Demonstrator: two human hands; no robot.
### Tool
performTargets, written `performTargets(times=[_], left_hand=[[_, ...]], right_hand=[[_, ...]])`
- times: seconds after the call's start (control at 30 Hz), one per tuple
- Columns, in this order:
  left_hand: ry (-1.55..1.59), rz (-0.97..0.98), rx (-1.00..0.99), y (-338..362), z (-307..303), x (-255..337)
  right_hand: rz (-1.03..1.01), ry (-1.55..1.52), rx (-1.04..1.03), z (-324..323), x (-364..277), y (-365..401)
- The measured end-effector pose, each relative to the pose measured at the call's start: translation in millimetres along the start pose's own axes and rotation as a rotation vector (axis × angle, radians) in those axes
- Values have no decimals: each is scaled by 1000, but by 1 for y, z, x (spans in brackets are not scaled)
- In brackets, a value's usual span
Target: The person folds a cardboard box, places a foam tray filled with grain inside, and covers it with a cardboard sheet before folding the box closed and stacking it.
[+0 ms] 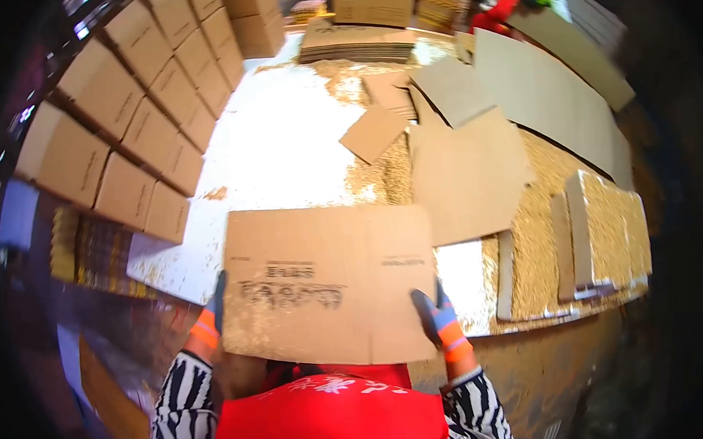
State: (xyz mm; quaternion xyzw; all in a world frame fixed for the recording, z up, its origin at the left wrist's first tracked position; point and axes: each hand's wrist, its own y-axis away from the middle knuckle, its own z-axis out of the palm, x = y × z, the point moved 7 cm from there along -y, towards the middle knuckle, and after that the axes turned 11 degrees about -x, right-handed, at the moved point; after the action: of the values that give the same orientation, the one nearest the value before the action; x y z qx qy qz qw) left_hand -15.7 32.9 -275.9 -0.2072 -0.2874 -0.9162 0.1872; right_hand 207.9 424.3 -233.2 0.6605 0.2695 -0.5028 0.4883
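cardboard flat held at both edges

brown flattened carton (329,281) sits in front of the person's chest, over the near edge of the white table (284,146), its printed face turned up toward the camera and its top edge tilted slightly away. the left hand (214,311), in a dark glove with an orange cuff, grips the carton's left edge, fingers wrapped around the side. the right hand (439,319), gloved the same way, clasps the right edge with the fingers lying on the top face. black-and-white striped sleeves (185,400) and a red garment (335,419) show below the carton.

on the table's left side stand rows of made-up boxes (129,108), packed close together. beyond the carton lie loose cardboard sheets (467,173), overlapping one another, and a stack of flat cartons (358,43) rests at the far end. a golden, grainy-looking surface (539,228) covers the right side of the table, partly under the sheets; what it is cannot be told.
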Motion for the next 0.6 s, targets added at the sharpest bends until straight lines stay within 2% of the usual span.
performTargets(times=[0.07,0.17,0.23,0.33,0.37,0.4,0.43,0.47,0.53,0.6], left_hand=[[-197,35,278,-5,52,-21],[-243,123,271,-30,78,-54],[-574,204,342,-42,85,-52],[-1107,372,491,-43,99,-31],[-1225,430,533,-42,104,-24],[-1282,473,562,-40,107,-21],[-1120,323,577,-38,109,-19],[-1071,287,570,-36,99,-18],[-979,303,656,-12,127,-6],[-807,498,651,-22,18,22]], right_hand=[[-34,-254,-14,-43,0,22],[-87,-346,-11,-91,-3,46],[-74,-408,-11,-109,7,51],[-180,7,40,-124,-9,45],[-208,235,7,-132,-22,42],[-303,728,150,-135,-39,52],[-359,594,103,-127,-66,58],[-416,460,60,-118,-92,61],[-165,124,-99,-111,-95,48],[149,15,-312,-98,-109,47]])
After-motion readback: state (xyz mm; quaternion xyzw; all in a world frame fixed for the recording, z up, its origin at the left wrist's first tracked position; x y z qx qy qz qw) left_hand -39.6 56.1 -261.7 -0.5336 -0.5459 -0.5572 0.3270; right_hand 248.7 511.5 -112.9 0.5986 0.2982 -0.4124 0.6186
